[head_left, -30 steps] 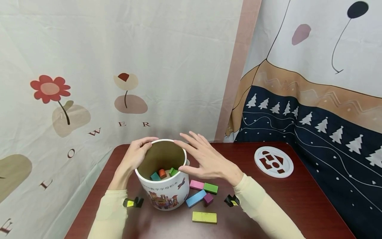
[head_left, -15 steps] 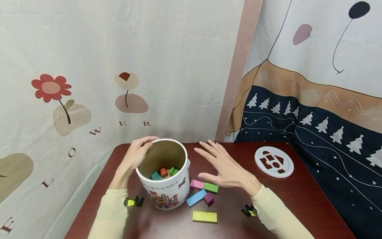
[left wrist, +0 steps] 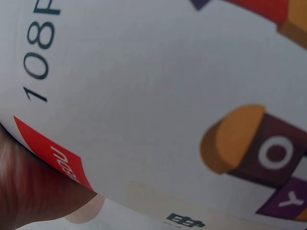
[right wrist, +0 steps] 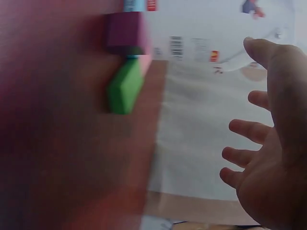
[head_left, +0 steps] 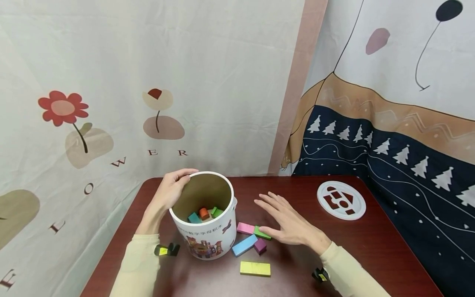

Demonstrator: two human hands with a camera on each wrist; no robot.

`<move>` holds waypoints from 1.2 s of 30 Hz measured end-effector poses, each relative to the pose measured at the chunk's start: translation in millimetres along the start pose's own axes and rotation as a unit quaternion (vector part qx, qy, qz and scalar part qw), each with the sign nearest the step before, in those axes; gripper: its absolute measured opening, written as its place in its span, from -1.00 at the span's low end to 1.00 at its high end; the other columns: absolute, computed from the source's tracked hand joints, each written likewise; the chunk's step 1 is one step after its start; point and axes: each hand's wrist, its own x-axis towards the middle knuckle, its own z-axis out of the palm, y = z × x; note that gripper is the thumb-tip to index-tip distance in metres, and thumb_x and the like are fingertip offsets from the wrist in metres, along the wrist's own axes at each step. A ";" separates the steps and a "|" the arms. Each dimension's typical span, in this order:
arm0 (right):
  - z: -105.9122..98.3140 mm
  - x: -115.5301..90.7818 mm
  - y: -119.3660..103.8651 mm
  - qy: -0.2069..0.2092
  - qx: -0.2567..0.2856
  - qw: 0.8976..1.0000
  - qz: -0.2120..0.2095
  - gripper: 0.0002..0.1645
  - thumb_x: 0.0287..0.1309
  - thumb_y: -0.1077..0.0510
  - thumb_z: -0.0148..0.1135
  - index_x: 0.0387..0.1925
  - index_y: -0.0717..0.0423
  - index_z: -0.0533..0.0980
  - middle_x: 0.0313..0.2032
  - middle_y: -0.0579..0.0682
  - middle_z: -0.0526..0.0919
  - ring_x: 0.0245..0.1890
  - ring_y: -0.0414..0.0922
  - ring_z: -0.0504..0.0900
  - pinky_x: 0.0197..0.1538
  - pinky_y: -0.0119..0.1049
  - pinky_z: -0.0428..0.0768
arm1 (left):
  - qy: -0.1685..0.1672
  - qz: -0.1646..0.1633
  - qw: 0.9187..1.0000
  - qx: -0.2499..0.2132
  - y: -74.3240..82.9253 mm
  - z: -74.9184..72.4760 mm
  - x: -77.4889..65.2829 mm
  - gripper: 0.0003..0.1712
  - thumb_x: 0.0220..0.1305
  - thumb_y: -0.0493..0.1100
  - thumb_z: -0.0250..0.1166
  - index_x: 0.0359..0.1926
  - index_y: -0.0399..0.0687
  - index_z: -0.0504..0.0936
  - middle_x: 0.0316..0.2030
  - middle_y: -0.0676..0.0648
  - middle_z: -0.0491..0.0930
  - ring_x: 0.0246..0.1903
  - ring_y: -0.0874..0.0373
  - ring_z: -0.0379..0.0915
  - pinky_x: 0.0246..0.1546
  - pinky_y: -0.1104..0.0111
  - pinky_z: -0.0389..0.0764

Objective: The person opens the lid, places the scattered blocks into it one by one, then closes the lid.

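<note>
A white printed bucket [head_left: 213,237] stands on the table with several coloured blocks inside, among them a teal block [head_left: 194,218] and an orange cylinder [head_left: 203,213]. My left hand [head_left: 168,192] grips its rim at the left side; the bucket's printed wall [left wrist: 144,96] fills the left wrist view. To the right of the bucket, my right hand [head_left: 287,222] hovers with fingers spread, holding nothing. Its thumb partly covers a green block [head_left: 262,233]. Close by lie a pink block [head_left: 245,228], a blue block [head_left: 244,246], a purple block [head_left: 260,246] and a yellow block [head_left: 255,268].
A white round lid [head_left: 322,206] with shaped cutouts lies at the back right of the dark red table [head_left: 371,255]. Printed curtains [head_left: 230,103] hang behind and to the right of the table.
My right hand has left the bucket's right rim and moved right and down, toward the green block. The left hand stays on the rim.
</note>
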 end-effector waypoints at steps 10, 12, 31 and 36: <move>29.8 -19.5 14.7 -0.039 0.003 0.999 0.028 -0.07 0.31 -0.32 0.25 0.59 -0.12 0.24 0.53 0.04 0.22 0.52 0.15 0.03 0.43 0.30 0.12 | 0.003 -0.001 1.000 0.001 -1.1 0.3 0.5 -0.61 0.62 -0.17 0.01 0.26 -0.08 0.66 0.13 -0.18 0.65 0.04 -0.05 0.56 0.08 -0.03 0.49; 33.0 -21.2 16.2 -0.043 -0.001 0.999 0.030 -0.08 0.31 -0.30 0.26 0.58 -0.08 0.26 0.52 0.06 0.23 0.51 0.13 0.04 0.44 0.27 0.12 | 0.004 -0.001 1.000 0.001 -1.2 0.3 0.4 -0.61 0.62 -0.17 0.01 0.25 -0.08 0.66 0.13 -0.18 0.65 0.03 -0.05 0.56 0.07 -0.02 0.49; 63.5 -18.5 23.6 -0.074 -0.039 0.997 0.008 -0.21 0.29 -0.13 0.34 0.45 0.10 0.42 0.41 0.08 0.39 0.41 0.06 0.26 0.41 0.07 0.30 | 0.007 0.000 1.000 0.006 -0.5 0.8 0.4 -0.61 0.62 -0.17 0.01 0.25 -0.08 0.66 0.12 -0.17 0.65 0.02 -0.04 0.56 0.06 0.00 0.50; 66.8 -14.3 22.2 -0.073 -0.046 0.996 0.003 -0.29 0.29 -0.08 0.35 0.38 0.12 0.48 0.32 0.05 0.48 0.33 -0.04 0.34 0.37 -0.01 0.37 | 0.007 0.000 1.000 0.006 -0.5 0.9 0.1 -0.61 0.62 -0.17 0.01 0.25 -0.07 0.66 0.13 -0.18 0.65 0.02 -0.04 0.56 0.06 0.00 0.49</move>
